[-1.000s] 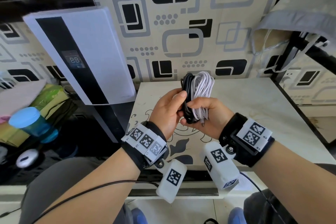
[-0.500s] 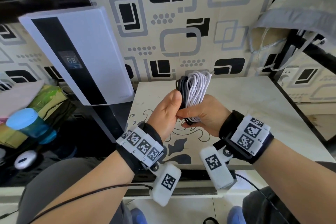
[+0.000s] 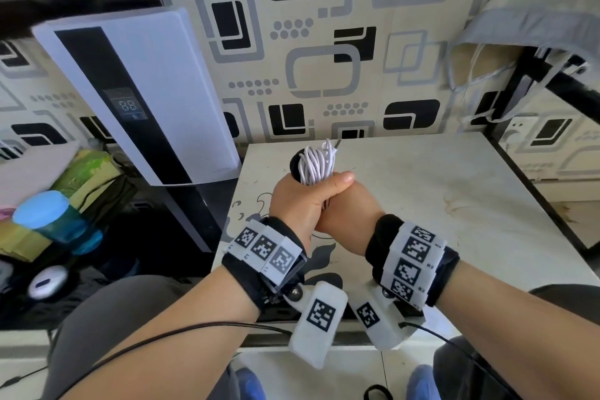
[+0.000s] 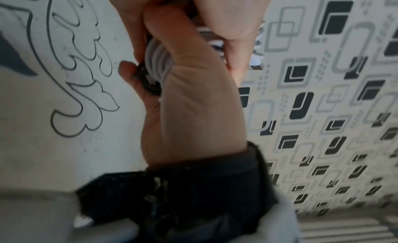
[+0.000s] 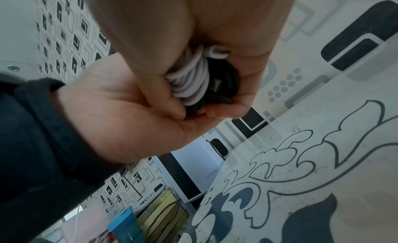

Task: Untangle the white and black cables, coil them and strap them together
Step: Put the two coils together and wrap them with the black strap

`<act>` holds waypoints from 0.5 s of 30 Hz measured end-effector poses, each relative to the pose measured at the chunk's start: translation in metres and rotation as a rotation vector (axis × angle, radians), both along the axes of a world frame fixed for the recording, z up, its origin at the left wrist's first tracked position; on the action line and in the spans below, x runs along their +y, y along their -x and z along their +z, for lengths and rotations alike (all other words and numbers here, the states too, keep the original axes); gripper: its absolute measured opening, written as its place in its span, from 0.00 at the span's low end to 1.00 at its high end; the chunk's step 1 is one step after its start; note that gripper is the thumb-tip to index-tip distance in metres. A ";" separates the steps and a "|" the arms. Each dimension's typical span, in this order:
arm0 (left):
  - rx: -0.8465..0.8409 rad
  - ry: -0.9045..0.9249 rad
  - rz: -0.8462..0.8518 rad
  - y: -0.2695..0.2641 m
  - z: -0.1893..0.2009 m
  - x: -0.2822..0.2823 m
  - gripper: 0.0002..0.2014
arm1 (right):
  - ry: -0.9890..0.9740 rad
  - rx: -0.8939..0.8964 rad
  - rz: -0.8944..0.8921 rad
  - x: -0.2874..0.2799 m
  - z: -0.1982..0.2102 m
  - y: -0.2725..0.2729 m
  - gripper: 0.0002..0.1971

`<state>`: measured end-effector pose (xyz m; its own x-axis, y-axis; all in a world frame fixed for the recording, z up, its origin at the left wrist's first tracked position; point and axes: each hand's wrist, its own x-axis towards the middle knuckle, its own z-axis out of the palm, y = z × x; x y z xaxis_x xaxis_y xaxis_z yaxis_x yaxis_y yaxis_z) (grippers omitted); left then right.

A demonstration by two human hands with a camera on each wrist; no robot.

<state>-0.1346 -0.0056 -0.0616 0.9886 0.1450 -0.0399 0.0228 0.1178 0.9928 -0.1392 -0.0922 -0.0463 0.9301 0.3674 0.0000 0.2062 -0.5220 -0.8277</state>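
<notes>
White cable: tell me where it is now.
In the head view the white cable sits centre, coiled beside the black cable, clasped in both hands above the table.

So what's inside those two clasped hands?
A bundle of coiled white cable beside black cable, gripped by the left hand and right hand. The bundle's middle is covered, so any strap can't be seen.

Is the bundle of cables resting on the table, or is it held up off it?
Apart. The head view shows both hands holding the bundle above the table.
</notes>
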 end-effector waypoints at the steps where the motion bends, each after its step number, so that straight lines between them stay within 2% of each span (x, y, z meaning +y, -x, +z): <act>1: 0.026 0.018 0.021 0.000 -0.001 0.001 0.21 | 0.037 -0.013 0.031 0.001 0.001 0.002 0.15; 3: 0.090 0.077 0.025 0.000 0.000 0.004 0.16 | 0.045 -0.010 0.061 -0.003 0.001 0.005 0.08; 6: 0.141 0.168 -0.072 0.000 0.000 0.011 0.09 | -0.056 0.102 0.161 -0.014 0.003 0.012 0.16; 8: 0.125 0.197 -0.141 0.001 0.001 0.013 0.06 | -0.060 0.123 0.186 -0.023 0.009 0.016 0.16; 9: 0.106 0.218 -0.168 0.002 0.002 0.012 0.07 | -0.058 0.104 0.183 -0.028 0.012 0.017 0.13; 11: 0.068 0.255 -0.198 0.004 0.003 0.009 0.08 | -0.085 0.091 0.124 -0.038 0.017 0.016 0.10; 12: 0.049 0.246 -0.204 0.006 0.004 0.007 0.07 | -0.124 0.105 0.074 -0.044 0.017 0.014 0.14; 13: 0.029 0.222 -0.206 0.007 0.005 0.005 0.07 | -0.154 0.115 0.017 -0.047 0.017 0.013 0.16; 15: 0.011 0.160 -0.228 0.009 0.004 -0.001 0.09 | -0.174 0.125 -0.103 -0.052 0.011 0.012 0.13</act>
<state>-0.1441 -0.0065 -0.0579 0.9944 -0.0905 -0.0550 0.0772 0.2639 0.9614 -0.1508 -0.1438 -0.0350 0.9595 0.2747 -0.0630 0.0489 -0.3823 -0.9228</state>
